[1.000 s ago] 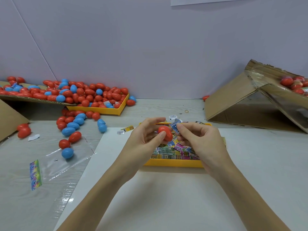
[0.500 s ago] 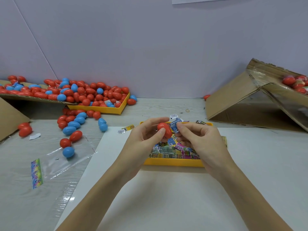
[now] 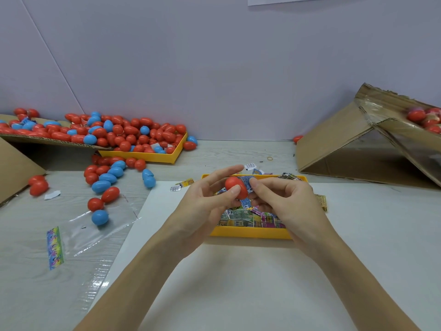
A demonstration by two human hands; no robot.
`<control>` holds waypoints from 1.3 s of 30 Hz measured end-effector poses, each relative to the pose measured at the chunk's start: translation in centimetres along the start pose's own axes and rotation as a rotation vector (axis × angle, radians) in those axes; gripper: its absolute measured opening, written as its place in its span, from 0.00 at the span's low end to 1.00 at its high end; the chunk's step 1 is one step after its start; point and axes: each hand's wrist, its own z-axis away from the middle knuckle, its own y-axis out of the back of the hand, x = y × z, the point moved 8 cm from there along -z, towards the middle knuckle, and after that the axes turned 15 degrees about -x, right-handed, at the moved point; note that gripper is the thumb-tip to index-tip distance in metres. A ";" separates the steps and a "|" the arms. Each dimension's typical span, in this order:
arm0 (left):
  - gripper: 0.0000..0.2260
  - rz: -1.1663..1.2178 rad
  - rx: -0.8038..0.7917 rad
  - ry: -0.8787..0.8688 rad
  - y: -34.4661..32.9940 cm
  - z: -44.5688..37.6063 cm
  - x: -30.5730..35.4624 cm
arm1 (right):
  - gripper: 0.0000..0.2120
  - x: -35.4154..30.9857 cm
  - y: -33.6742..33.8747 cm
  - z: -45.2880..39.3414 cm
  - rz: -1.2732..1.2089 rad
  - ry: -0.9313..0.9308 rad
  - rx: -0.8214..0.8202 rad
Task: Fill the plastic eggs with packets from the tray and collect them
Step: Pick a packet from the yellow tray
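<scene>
Fingers of the left hand (image 3: 205, 206) curl round a red egg (image 3: 235, 190), thumb across its front; the right hand (image 3: 284, 201) pinches a blue packet (image 3: 245, 181) against the egg's right side, fingertips bent tight. Both are held just above the near yellow tray (image 3: 250, 232). Whether the egg's halves are apart cannot be told.

Judged step: getting the packet inside and closing the shell. Best done by tucking the packet fully in, no corner caught at the seam, then squeezing the halves square.

Containers, largest first:
- Cardboard box at right (image 3: 358, 144), tipped on its side; red eggs (image 3: 422, 117) in its upper part, likely the filled ones.
- Cardboard flap at left (image 3: 35, 139) running into a far yellow tray (image 3: 143, 156), heaped with red and blue eggs (image 3: 124, 134); more spill onto the table (image 3: 105, 182).
- Near tray: colourful packets (image 3: 243, 216), packed thick.
- Clear plastic bag (image 3: 95, 230), flat, a blue egg (image 3: 99, 217) on it.
</scene>
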 end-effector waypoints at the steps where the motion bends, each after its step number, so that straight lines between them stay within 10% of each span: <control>1: 0.20 0.002 -0.004 -0.008 0.0 0.0 0.0 | 0.08 0.0 -0.1 0.0 0.001 -0.001 -0.007; 39: 0.11 -0.390 0.016 -0.150 -0.3 0.4 1.8 | 0.07 -1.7 0.2 0.2 0.230 0.053 -0.004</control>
